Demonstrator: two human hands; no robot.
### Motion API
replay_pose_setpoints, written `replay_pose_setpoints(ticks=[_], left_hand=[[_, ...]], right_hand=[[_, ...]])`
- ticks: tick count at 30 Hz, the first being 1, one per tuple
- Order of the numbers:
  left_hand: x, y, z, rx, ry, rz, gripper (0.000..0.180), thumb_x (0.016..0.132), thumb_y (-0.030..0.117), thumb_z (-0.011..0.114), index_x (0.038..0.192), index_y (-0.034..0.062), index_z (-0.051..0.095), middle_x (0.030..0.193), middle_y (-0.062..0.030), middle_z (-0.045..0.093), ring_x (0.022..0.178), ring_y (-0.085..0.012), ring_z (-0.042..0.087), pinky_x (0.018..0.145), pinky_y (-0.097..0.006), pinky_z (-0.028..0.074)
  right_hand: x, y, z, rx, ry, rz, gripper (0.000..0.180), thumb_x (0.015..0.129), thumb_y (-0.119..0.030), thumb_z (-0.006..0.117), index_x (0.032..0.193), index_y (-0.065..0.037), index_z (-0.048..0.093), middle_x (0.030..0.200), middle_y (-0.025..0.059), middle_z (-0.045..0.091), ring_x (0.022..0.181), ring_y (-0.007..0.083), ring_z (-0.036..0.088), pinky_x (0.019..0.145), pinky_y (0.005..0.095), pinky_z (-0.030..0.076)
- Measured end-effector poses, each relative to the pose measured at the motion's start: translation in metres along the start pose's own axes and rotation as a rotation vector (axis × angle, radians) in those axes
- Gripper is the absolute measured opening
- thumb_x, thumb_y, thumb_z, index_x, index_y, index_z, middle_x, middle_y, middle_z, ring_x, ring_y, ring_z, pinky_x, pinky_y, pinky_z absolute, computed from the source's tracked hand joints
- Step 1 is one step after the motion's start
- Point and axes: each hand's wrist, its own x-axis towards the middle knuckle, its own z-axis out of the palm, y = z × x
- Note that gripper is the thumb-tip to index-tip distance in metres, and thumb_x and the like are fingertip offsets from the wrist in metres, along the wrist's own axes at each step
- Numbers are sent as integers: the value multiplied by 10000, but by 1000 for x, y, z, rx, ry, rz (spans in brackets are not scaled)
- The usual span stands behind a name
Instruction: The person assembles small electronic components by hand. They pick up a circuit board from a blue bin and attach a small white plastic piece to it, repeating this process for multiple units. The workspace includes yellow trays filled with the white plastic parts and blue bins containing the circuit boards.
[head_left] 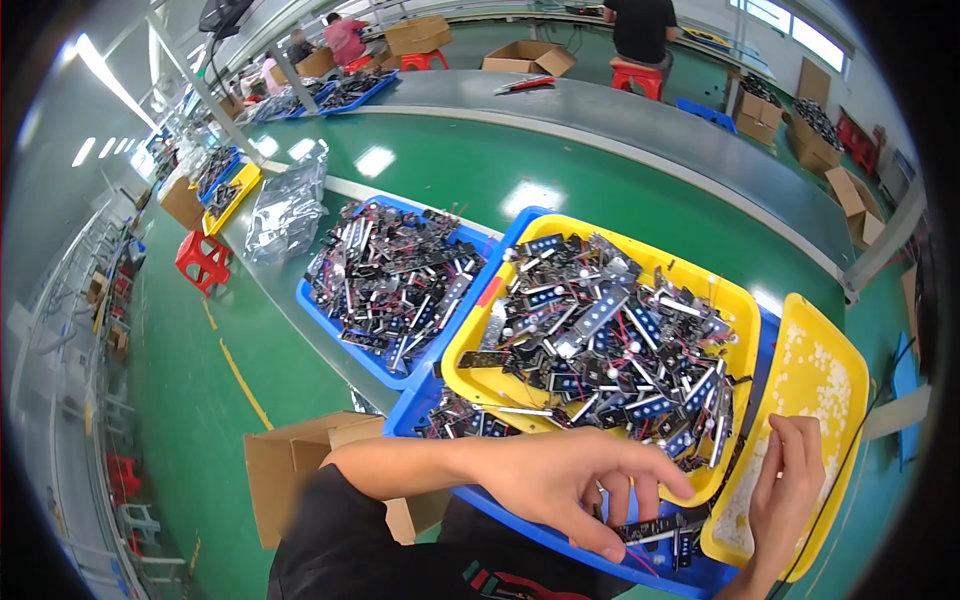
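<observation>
My left hand (570, 485) reaches over the front edge of the trays, thumb and curled fingers closed around a dark circuit-board strip (652, 528). Beneath it lie more strips in the blue tray. My right hand (792, 485) is over a yellow tray (845, 360) scattered with small white pieces (818, 368). Its fingers are bent together, and whatever they pinch is too small or hidden to make out. Just beyond my left hand, a larger yellow tray (465, 370) is heaped with dark boards bearing blue-and-white dots, red wires and white caps. It rests in a blue tray (408, 412).
Another blue tray (305, 292) full of similar parts stands to the left, near a clear plastic bag (287, 210). An open cardboard box (285, 470) sits beside my left arm. Across the green surface, a grey bench (640, 115) holds a red tool (525, 86). Other people sit farther away.
</observation>
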Motion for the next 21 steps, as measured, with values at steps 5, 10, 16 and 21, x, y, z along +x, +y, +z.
replay_pose_setpoints(ticks=[5,10,16,21], left_hand=[[-4,3,2,-272,88,-75,774,744,-93,745,1412,47,379,1123,-101,531,1017,-134,564,763,-240,544],[0,-2,1,-408,67,3,692,761,-122,700,1354,-3,366,1139,-120,531,1051,-153,559,784,-265,553],[1,-4,0,-389,-1,79,673,771,-67,699,1342,-5,347,1047,-105,532,934,-122,537,676,-227,498],[2,-9,1,-351,80,146,545,842,-1,642,1318,1,376,987,-68,523,733,-86,509,563,-187,428]], right_hand=[[2,-3,-1,-10,55,-138,259,742,125,590,987,44,613,864,155,572,707,308,593,607,378,463],[0,-9,-1,28,73,-257,285,698,109,631,971,30,636,813,137,587,687,289,593,573,358,451],[-1,-10,-2,73,34,-304,311,658,95,653,963,32,644,785,134,587,659,276,588,550,346,442],[0,-11,0,119,47,-321,317,648,99,653,958,34,646,780,130,586,645,268,587,534,338,434]])
